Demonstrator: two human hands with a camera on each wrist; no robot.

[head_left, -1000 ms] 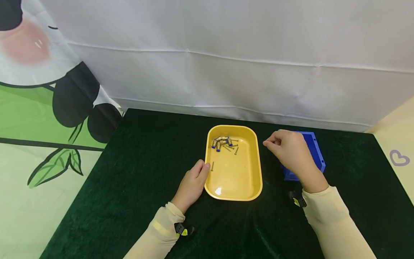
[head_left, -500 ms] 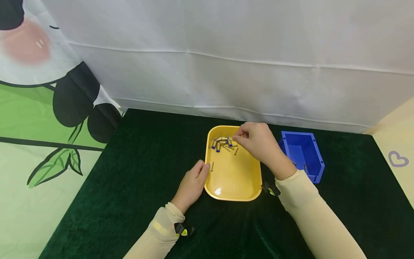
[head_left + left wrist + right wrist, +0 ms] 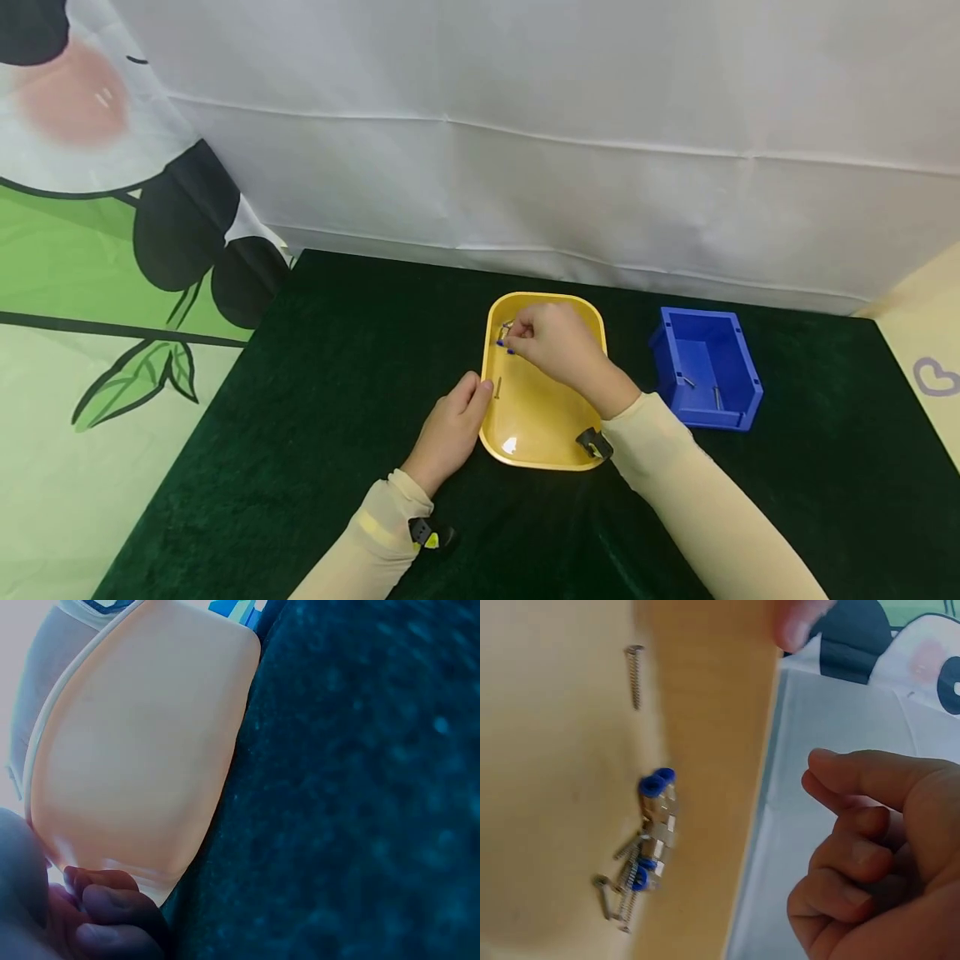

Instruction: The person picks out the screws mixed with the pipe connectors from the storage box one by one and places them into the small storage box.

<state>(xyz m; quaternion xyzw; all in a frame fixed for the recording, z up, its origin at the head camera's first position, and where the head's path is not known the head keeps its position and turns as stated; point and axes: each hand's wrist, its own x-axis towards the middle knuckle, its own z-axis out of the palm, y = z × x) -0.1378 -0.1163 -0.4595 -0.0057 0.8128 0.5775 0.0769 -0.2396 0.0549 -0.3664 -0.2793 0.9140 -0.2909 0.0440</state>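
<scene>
My left hand (image 3: pixel 450 429) grips the left rim of a yellow tray (image 3: pixel 540 433), thumb over the edge; in the left wrist view its curled fingers (image 3: pixel 120 907) lie against the tray's outer wall (image 3: pixel 150 735). Above the tray's far part is my right hand (image 3: pixel 558 346), thumb and index fingertips together, other fingers curled, nothing visible between them. In the right wrist view, brass fittings with blue ends (image 3: pixel 654 787) lie bunched with several screws (image 3: pixel 626 892). One loose screw (image 3: pixel 498 388) sits near the left thumb. From the head, my right hand hides most of the pile.
To the right of the tray stands a blue bin (image 3: pixel 738 425) with a few screws (image 3: pixel 717 398) in it. Dark green cloth (image 3: pixel 337 350) covers the table. A white curtain (image 3: pixel 480 183) hangs behind the table's back edge.
My right hand has moved left from beside the blue bin to over the pile in the tray, uncovering the bin. The left hand keeps its hold on the tray.
</scene>
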